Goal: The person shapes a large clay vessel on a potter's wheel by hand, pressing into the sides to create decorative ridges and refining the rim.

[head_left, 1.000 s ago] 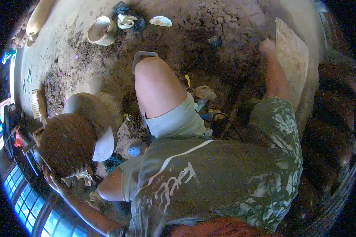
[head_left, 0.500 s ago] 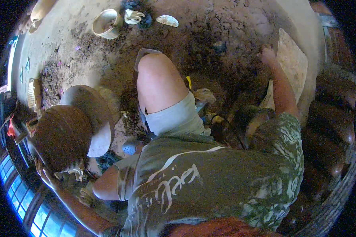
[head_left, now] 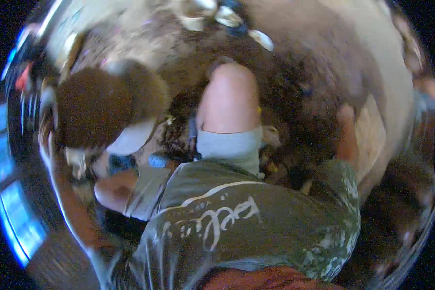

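Olive cloth covers you nearest the camera: a printed shirt point(head_left: 256, 212) with pale patches on the right sleeve, above light grey shorts point(head_left: 227, 145) and a bare raised knee point(head_left: 234, 96). Just past your other leg sits a blue clog point(head_left: 158, 159).

To your left is the brown rounded pot point(head_left: 92, 108), its side toward you. Your left hand point(head_left: 47, 128) lies against its outer left side, fingers stretched along the wall; blur keeps me from telling whether they clamp it or merely rest there. Directly behind the pot, overlapped by it, is a grey-brown rounded form point(head_left: 142, 87).

Judging by the full, even outline, the pot's body seems already shaped. You may have surface or rim work left, but neither its finish nor its mouth can be made out, so I cannot say how much.

Your right arm reaches forward, the right hand point(head_left: 345, 113) just beside a pale slab point(head_left: 372, 137). Its fingers look curled together; I cannot tell whether you have anything in them. Dark, clumpy earth point(head_left: 299, 63) spreads ahead of you.

Farthest off, near the top edge, are a whitish bucket point(head_left: 193, 22), a cream bundle point(head_left: 228, 17) and a white oval dish point(head_left: 262, 40).
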Motion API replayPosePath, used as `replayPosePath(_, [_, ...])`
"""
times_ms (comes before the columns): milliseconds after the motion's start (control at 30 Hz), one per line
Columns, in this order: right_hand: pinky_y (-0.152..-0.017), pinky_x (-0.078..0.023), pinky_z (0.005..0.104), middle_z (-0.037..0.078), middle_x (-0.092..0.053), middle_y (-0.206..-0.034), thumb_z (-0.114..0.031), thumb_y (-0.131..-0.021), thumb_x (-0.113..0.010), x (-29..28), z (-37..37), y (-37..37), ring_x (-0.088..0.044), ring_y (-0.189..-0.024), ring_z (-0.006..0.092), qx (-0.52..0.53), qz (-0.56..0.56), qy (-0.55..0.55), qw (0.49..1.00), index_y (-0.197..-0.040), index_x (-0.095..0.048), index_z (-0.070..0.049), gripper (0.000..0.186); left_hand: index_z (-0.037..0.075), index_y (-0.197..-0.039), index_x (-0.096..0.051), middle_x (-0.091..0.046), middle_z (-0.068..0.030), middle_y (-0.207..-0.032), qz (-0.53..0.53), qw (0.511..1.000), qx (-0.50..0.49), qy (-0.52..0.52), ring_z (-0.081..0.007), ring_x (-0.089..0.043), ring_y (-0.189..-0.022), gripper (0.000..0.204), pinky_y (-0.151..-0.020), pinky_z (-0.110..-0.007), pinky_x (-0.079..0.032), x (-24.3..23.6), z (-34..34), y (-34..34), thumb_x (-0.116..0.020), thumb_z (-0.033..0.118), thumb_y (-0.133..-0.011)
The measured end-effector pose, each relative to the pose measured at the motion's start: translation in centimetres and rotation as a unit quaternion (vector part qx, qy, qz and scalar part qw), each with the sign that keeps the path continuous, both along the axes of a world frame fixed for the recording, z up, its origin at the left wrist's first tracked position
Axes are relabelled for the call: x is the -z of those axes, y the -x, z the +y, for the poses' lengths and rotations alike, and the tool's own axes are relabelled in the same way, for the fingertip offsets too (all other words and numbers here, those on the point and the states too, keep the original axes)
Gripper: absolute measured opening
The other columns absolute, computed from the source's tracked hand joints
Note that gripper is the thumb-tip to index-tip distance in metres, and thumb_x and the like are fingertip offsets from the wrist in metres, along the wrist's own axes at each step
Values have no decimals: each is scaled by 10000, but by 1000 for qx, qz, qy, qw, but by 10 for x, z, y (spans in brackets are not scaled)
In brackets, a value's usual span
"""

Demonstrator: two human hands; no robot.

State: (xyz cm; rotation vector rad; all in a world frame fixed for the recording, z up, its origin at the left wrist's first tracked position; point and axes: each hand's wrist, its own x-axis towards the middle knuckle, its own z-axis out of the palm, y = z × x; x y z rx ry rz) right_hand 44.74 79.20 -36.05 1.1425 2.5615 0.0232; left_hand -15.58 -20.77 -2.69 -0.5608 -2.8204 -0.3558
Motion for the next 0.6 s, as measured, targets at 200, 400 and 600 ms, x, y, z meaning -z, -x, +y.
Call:
replayPosePath(200, [-881, -509, 483, 231, -735, -1017, -486, -965, -646, -40, -30, -7, -660, -952, 376, 98, 191, 72, 974, -1028, -755, 11, 512, -25, -1301, -659, -584, -232, -1434, 33, 991, 126, -16, -361, -517, -1372, 595, -1182, -454, -360, -19, 150, -57, -668, 461, -958])
replayPosePath(400, [-843, -498, 459, 230, -736, -959, -537, -1006, -592, -90, -84, 80, -644, -844, 362, 16, 370, 27, 929, -1062, -763, 12, 578, -1, -1307, -640, -555, -188, -1454, 209, 955, 111, -179, -345, -518, -1358, 507, -1161, -445, -367, -21, 144, -104, -654, 373, -964])
replayPosePath(600, [-849, -510, 359, 102, -715, -943, -377, -1057, -591, -181, -299, 227, -630, -901, 206, 32, 606, 167, 777, -1022, -690, 45, 435, -14, -1191, -610, -633, -207, -1051, 33, 935, 149, -321, -379, -633, -964, 427, -848, -464, -520, -4, 243, -216, -715, 248, -871])
